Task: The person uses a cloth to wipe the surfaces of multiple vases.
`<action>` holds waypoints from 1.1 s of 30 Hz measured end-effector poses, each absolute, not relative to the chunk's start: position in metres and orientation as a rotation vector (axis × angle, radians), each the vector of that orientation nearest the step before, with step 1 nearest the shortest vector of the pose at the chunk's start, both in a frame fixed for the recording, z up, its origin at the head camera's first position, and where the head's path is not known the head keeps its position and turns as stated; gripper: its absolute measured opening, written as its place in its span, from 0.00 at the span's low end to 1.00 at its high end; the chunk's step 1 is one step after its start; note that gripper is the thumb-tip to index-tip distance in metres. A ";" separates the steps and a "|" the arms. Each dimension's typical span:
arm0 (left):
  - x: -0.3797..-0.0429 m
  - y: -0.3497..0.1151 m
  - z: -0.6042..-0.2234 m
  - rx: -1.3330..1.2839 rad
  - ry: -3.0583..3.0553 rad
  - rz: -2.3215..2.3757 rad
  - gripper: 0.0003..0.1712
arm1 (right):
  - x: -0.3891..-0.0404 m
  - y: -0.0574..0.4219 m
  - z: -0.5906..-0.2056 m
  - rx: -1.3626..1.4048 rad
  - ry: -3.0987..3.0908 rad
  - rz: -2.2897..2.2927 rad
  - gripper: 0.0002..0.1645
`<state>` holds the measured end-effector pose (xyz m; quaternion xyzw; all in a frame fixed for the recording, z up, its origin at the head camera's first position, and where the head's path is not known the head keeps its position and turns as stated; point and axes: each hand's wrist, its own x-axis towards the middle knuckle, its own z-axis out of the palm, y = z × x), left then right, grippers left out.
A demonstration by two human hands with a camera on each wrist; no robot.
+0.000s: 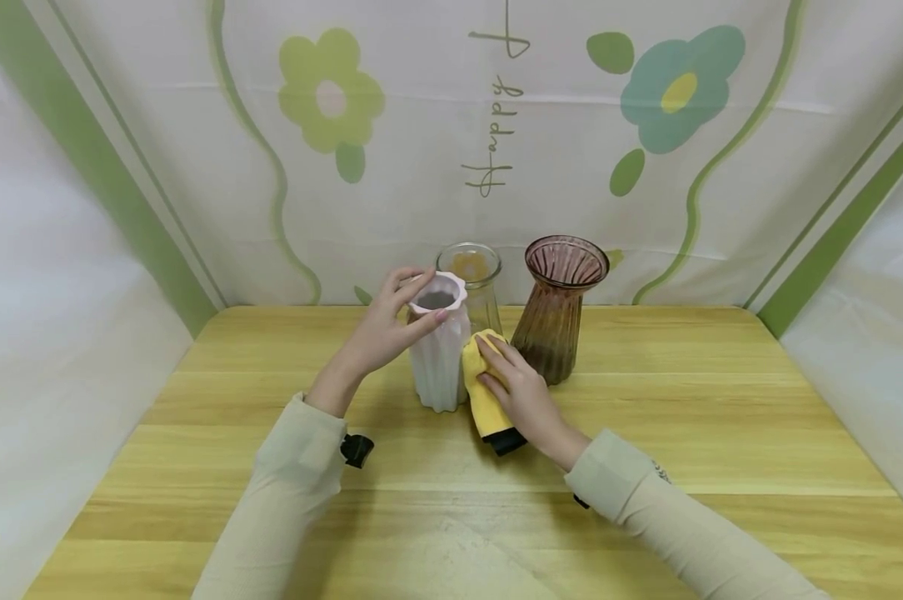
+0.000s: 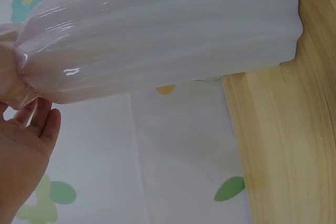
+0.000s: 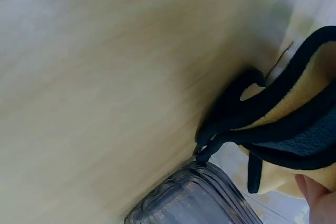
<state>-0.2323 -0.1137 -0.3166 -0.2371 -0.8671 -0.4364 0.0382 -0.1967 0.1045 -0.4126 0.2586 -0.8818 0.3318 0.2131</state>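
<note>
Beige sleeves (image 1: 279, 492) over wood-grain tbl (image 1: 721, 433) w/ white vase (image 1: 438, 371), backdrop (image 1: 421, 183) behind (flowery).

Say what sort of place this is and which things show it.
Probably a small curtained-off indoor workspace: a wooden table, a flowered curtain behind it, and pale cloth at both sides.

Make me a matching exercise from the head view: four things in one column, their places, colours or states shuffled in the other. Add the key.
Things
1. white vase
2. cloth
3. clear glass vase
4. tinted glass vase

Places, colours, states
A. farthest right of the four
B. partly hidden behind the white vase
C. held at the rim by the left grip
D. yellow with black edging

Pairs: 1-C, 2-D, 3-B, 4-A
</note>
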 end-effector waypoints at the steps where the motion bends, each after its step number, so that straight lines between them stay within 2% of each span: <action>1: -0.232 -0.114 -0.316 -0.730 -2.659 -1.330 0.39 | -0.197 0.104 -0.412 0.725 -2.423 0.931 0.32; 18: -0.228 -0.114 -0.310 -0.842 -2.673 -1.431 0.36 | -0.197 0.095 -0.378 0.790 -2.231 0.947 0.32; 33: -0.229 -0.111 -0.317 -0.783 -2.662 -1.365 0.37 | -0.193 0.101 -0.409 0.747 -2.375 0.912 0.32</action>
